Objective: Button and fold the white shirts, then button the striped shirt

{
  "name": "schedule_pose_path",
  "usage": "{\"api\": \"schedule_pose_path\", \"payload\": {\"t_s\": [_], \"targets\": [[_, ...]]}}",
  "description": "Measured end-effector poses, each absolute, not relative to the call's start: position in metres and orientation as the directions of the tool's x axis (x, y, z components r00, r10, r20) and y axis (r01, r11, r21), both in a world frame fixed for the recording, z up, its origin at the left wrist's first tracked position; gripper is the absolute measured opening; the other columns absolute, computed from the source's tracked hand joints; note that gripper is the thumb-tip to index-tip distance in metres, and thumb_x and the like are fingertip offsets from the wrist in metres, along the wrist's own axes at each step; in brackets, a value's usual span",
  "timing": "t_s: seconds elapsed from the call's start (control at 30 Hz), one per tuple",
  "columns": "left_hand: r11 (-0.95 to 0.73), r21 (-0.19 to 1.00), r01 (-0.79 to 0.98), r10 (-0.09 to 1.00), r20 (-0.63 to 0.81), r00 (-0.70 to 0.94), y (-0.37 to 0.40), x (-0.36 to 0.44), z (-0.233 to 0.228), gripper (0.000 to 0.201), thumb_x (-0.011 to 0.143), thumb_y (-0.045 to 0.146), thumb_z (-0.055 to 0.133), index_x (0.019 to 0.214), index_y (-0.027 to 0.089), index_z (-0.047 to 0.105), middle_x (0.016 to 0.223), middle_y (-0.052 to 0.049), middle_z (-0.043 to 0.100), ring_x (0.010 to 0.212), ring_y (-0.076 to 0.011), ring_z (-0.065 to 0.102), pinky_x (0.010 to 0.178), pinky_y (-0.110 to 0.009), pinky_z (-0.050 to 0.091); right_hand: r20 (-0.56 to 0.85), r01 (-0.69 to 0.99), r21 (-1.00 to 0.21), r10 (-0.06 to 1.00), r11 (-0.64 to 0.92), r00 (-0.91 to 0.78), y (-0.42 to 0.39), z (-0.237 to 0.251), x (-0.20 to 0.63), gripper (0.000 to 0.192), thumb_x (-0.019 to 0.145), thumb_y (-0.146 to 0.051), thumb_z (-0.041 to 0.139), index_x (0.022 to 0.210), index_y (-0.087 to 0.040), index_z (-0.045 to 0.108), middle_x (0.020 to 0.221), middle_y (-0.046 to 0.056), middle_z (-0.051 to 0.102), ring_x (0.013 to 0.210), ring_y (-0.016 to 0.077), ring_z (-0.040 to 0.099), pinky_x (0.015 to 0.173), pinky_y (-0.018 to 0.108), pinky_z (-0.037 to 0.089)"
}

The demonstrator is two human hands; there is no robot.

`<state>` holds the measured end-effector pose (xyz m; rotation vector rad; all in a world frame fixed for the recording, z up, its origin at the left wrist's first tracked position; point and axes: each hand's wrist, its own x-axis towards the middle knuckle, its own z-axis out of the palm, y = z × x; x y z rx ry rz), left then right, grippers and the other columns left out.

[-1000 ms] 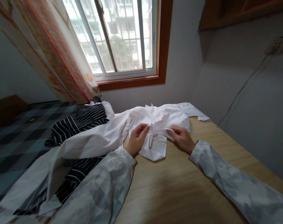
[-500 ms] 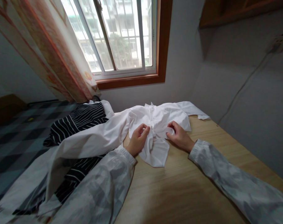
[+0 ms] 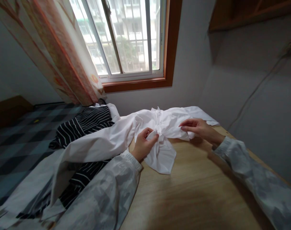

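Observation:
A white shirt (image 3: 145, 118) lies crumpled along the far part of the wooden table (image 3: 183, 191), one long sleeve stretched toward the near left. My left hand (image 3: 144, 143) is closed on the shirt near its middle, pinching the cloth between thumb and fingers. Below that pinch, a loose flap of the shirt hangs down over the tabletop. My right hand (image 3: 200, 128) hovers over the shirt's right part with its fingers stretched to the left and slightly apart. Whether its fingertips touch the cloth is hard to tell.
Black clothing with white stripes (image 3: 94, 119) is piled left of the shirt and partly under its sleeve. A checked bedspread (image 3: 18, 134) covers the left side. A window (image 3: 128, 41) and curtain (image 3: 68, 60) are behind, and a cable (image 3: 253, 86) runs down the right wall.
My right hand has let go of the cloth and moved right and slightly up, its fingers straightening. My left hand keeps its pinch on the shirt. The view has shifted slightly.

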<state>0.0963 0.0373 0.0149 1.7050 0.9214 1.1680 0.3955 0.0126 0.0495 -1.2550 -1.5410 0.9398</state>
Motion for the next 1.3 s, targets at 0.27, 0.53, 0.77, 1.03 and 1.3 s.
{"api": "schedule_pose_path", "payload": {"t_s": [0.27, 0.53, 0.77, 1.03, 1.3], "targets": [[-0.435, 0.883, 0.176, 0.872, 0.365, 0.326, 0.032, 0.094, 0.024, 0.031, 0.097, 0.045, 0.068, 0.078, 0.021, 0.062, 0.075, 0.001, 0.059, 0.074, -0.0179, 0.054, 0.074, -0.029, 0.046, 0.166, 0.17, -0.97, 0.984, 0.173, -0.057, 0.007, 0.058, 0.386, 0.051, 0.086, -0.058, 0.082, 0.119, -0.023, 0.067, 0.083, -0.001, 0.066, 0.065, 0.013, 0.054, 0.055, 0.026, 0.039], [-0.446, 0.865, 0.231, 0.88, 0.377, 0.289, 0.034, 0.095, 0.023, 0.038, 0.1, 0.048, 0.067, 0.074, 0.021, 0.058, 0.07, 0.002, 0.052, 0.069, -0.0163, 0.046, 0.068, -0.028, 0.042, 0.08, 0.594, -0.775, 0.965, 0.217, -0.248, 0.008, 0.055, 0.416, 0.039, 0.08, -0.057, 0.089, 0.096, -0.022, 0.081, 0.076, 0.002, 0.072, 0.064, 0.0167, 0.06, 0.054, 0.027, 0.041], [-0.468, 0.848, 0.25, 0.874, 0.401, 0.275, 0.035, 0.095, 0.023, 0.041, 0.099, 0.052, 0.07, 0.073, 0.021, 0.06, 0.071, 0.002, 0.053, 0.071, -0.0171, 0.048, 0.07, -0.029, 0.041, -0.089, 0.715, -0.673, 0.939, 0.19, -0.333, 0.0, 0.061, 0.422, 0.041, 0.076, -0.064, 0.091, 0.083, -0.024, 0.085, 0.07, 0.004, 0.075, 0.061, 0.0183, 0.063, 0.054, 0.029, 0.041], [-0.465, 0.85, 0.246, 0.873, 0.396, 0.285, 0.035, 0.094, 0.025, 0.042, 0.1, 0.051, 0.069, 0.072, 0.021, 0.058, 0.071, 0.002, 0.051, 0.071, -0.0169, 0.047, 0.071, -0.029, 0.041, -0.066, 0.732, -0.631, 0.922, 0.258, -0.382, -0.004, 0.054, 0.399, 0.019, 0.084, -0.039, 0.076, 0.074, -0.024, 0.076, 0.068, 0.003, 0.072, 0.061, 0.0192, 0.06, 0.057, 0.031, 0.041], [-0.443, 0.865, 0.237, 0.878, 0.365, 0.311, 0.035, 0.096, 0.021, 0.04, 0.102, 0.052, 0.064, 0.079, 0.02, 0.06, 0.076, 0.001, 0.056, 0.076, -0.0173, 0.052, 0.072, -0.029, 0.043, 0.271, 0.374, -0.892, 0.962, 0.254, -0.006, 0.009, 0.067, 0.402, 0.045, 0.087, -0.066, 0.077, 0.083, -0.022, 0.071, 0.077, 0.004, 0.07, 0.069, 0.018, 0.059, 0.061, 0.029, 0.045]]}}
